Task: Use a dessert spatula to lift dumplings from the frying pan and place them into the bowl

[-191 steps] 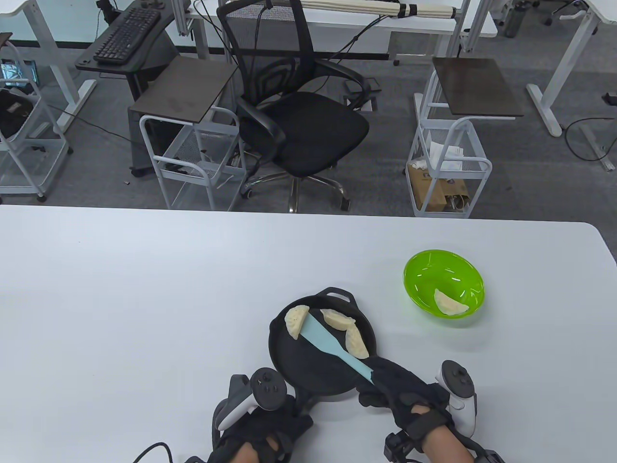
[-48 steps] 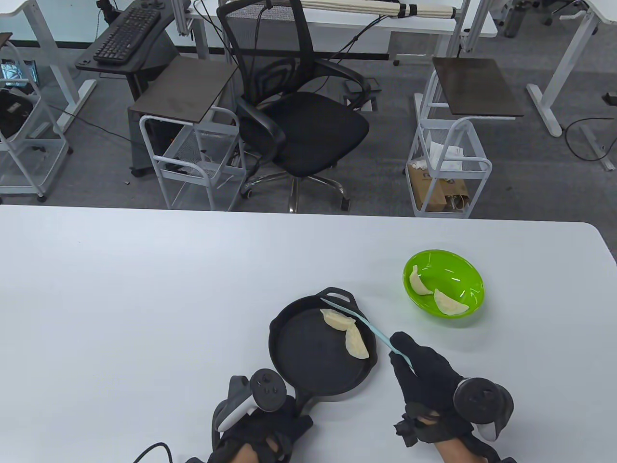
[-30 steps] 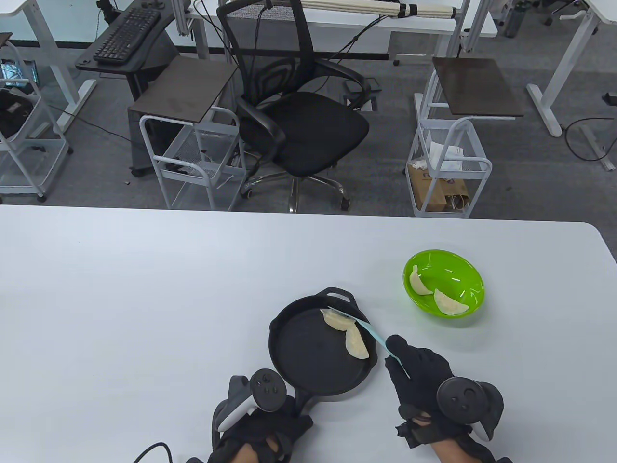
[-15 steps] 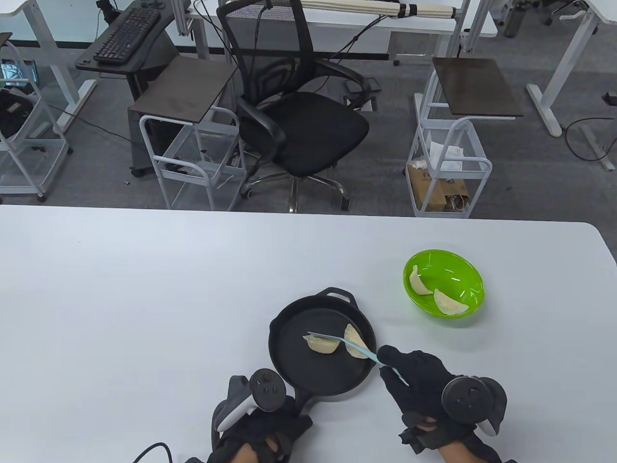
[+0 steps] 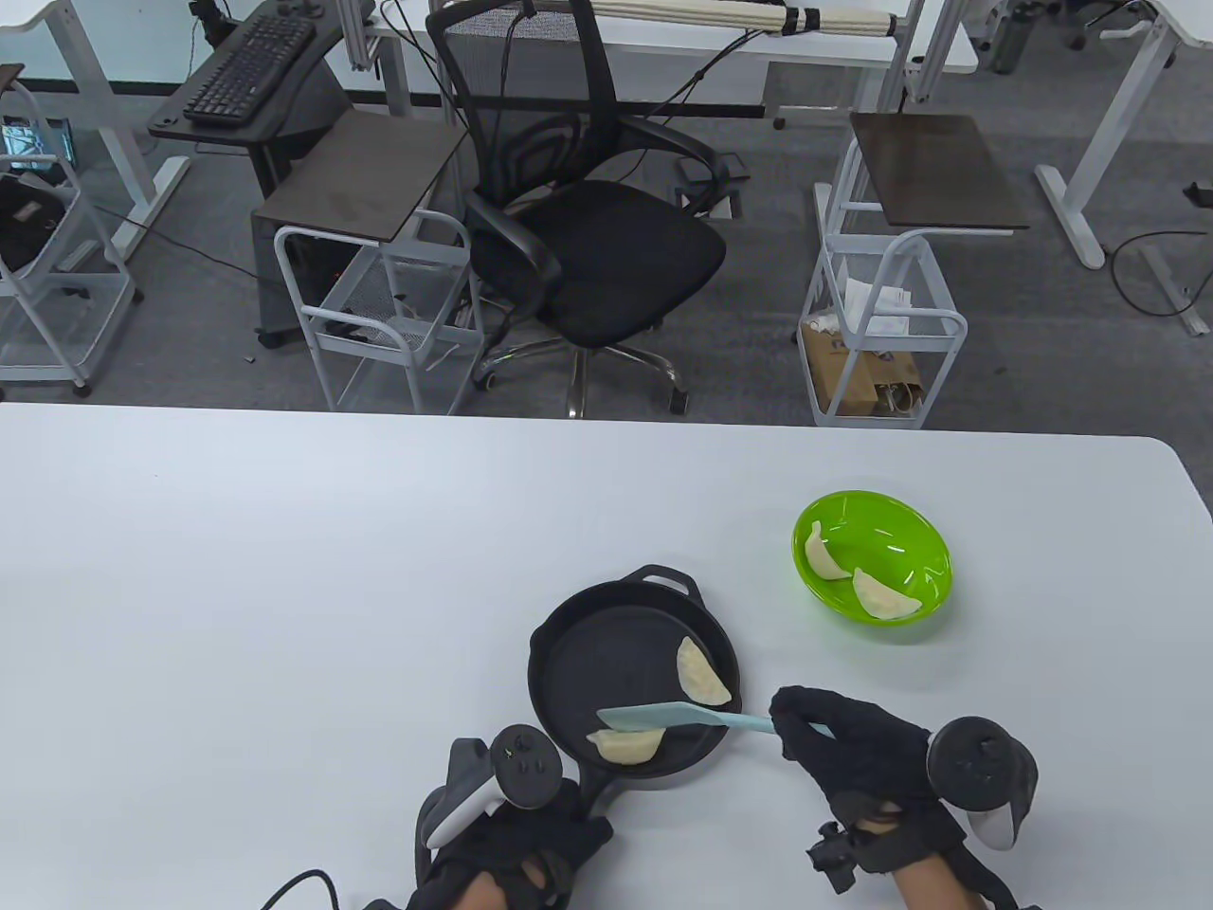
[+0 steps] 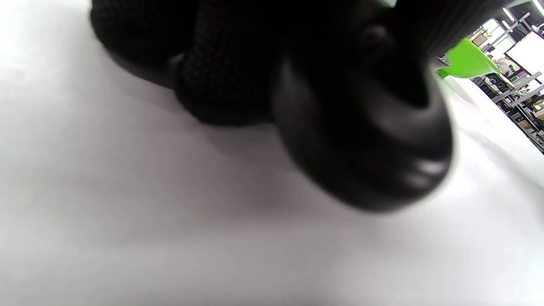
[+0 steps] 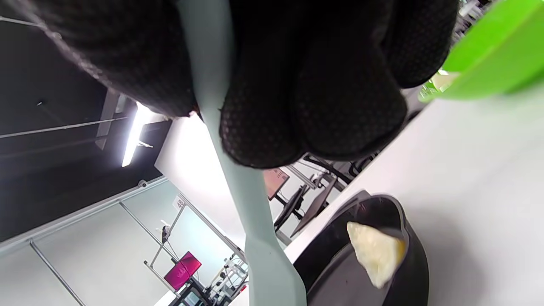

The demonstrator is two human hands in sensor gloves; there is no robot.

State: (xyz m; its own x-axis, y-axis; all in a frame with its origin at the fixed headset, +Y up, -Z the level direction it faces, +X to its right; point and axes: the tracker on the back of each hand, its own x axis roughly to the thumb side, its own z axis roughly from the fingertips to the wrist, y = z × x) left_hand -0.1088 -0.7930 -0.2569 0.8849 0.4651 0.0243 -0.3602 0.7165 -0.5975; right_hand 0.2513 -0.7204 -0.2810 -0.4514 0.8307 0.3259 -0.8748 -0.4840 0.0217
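Fingers (image 5: 801, 725) round leftward-pointing, level spatula (image 5: 678, 716)

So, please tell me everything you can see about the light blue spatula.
The spatula is pale blue, of a matte material like silicone or plastic, with a thin handle that widens into a flat blade. It lies almost level over the near part of the black frying pan, blade pointing to the person's left. The right hand grips the handle end. The blade's tip sits over a dumpling by the pan's near rim; whether it touches or is under it, I cannot tell.
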